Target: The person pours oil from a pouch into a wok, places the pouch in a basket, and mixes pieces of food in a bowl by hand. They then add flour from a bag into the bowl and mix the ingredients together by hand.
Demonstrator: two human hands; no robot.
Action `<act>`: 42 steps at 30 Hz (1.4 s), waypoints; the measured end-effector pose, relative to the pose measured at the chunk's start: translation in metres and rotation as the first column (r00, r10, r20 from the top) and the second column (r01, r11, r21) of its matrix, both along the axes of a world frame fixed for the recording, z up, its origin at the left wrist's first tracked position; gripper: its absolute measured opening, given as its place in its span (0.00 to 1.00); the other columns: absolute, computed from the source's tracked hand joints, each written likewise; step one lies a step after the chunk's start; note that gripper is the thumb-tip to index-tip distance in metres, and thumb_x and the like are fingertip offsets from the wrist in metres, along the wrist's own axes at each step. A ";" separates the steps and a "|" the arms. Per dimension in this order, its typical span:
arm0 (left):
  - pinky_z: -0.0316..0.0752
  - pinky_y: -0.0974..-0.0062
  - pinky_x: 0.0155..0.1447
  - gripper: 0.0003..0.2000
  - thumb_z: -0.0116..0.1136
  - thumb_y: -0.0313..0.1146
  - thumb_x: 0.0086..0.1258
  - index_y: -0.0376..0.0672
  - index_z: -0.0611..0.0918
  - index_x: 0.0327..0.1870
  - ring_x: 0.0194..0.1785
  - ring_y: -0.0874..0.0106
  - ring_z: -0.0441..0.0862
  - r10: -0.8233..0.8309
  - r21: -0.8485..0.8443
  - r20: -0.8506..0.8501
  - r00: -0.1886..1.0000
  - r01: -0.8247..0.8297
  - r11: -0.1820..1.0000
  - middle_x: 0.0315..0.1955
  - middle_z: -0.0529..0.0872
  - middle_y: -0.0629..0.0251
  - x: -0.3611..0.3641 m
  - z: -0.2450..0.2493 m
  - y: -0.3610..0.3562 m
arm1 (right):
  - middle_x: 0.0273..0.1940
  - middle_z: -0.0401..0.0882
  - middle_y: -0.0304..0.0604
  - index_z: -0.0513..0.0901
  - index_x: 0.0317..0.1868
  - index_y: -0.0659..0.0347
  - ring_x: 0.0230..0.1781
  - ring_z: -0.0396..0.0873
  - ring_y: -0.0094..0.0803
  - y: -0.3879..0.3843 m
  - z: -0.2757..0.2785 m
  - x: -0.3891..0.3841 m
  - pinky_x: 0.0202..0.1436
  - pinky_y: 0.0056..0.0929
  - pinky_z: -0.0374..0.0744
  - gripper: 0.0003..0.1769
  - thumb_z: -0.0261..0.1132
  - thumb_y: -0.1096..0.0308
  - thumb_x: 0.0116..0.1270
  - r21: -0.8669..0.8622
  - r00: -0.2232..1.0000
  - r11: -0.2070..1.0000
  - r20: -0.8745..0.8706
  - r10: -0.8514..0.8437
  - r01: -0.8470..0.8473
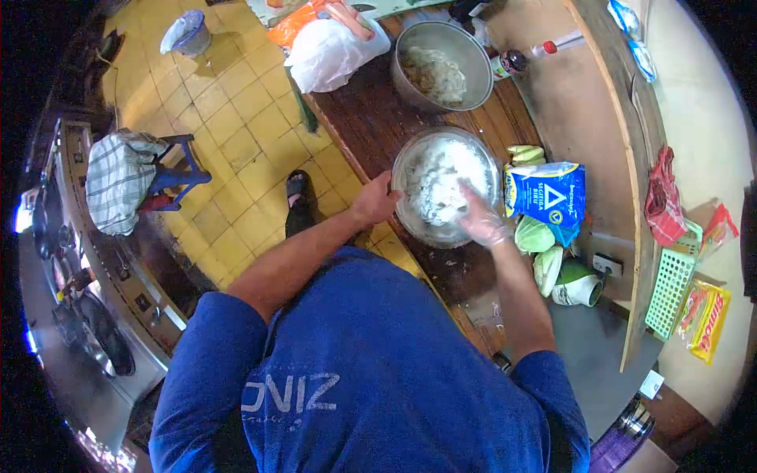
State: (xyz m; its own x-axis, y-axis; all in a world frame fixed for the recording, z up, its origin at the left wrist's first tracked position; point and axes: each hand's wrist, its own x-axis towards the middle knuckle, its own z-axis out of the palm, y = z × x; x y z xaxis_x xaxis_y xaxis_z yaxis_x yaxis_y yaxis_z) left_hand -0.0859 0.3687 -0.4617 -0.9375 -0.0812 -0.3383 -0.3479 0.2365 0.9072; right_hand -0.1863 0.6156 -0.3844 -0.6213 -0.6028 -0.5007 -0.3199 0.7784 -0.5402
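A round metal bowl (pixel 402 214) holding white flour (pixel 451 167) stands on the dark wooden table (pixel 355 118). My left hand (pixel 374 199) grips the bowl's left rim, with its fingers bent at the edge. My right hand (pixel 482 219), in a clear plastic glove, is over the right side of the same bowl, its fingers reaching down to the flour and apart. Nothing shows between them. Just behind is a deeper metal pot (pixel 441 33) with a pale, wet food (pixel 435 75) inside.
Right of the bowl lie a blue flour bag (pixel 548 193), cut cabbage (pixel 535 235) and a green-and-white cup (pixel 579 285). A white plastic bag (pixel 327 57) and a bottle (pixel 509 63) flank the pot. A cloth-covered stool (pixel 122 181) and a bucket (pixel 189 35) stand on the floor.
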 end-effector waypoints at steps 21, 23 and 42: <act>0.73 0.58 0.55 0.19 0.56 0.33 0.63 0.41 0.74 0.56 0.51 0.49 0.79 -0.003 -0.015 -0.102 0.995 0.001 1.000 0.44 0.82 0.47 0.001 -0.015 0.001 | 0.52 0.79 0.48 0.74 0.57 0.62 0.53 0.77 0.35 -0.030 0.081 -0.036 0.58 0.30 0.73 0.30 0.65 0.80 0.49 -0.167 0.971 0.979 -0.187 -0.151 0.120; 0.73 0.58 0.55 0.19 0.56 0.33 0.63 0.41 0.75 0.55 0.51 0.49 0.79 -0.019 -0.031 -0.074 0.997 0.017 0.999 0.44 0.82 0.47 0.000 -0.010 -0.001 | 0.52 0.79 0.47 0.74 0.56 0.62 0.51 0.77 0.33 -0.029 0.081 -0.042 0.57 0.29 0.73 0.30 0.65 0.80 0.48 -0.132 0.983 0.983 -0.120 -0.141 0.125; 0.73 0.60 0.56 0.19 0.58 0.34 0.63 0.41 0.76 0.55 0.53 0.49 0.79 -0.012 0.034 0.044 0.999 0.010 0.999 0.45 0.83 0.45 0.001 -0.015 0.004 | 0.63 0.69 0.57 0.64 0.68 0.57 0.63 0.69 0.54 -0.085 -0.021 -0.004 0.69 0.46 0.67 0.46 0.74 0.65 0.47 0.311 0.995 0.948 -0.052 0.083 -0.062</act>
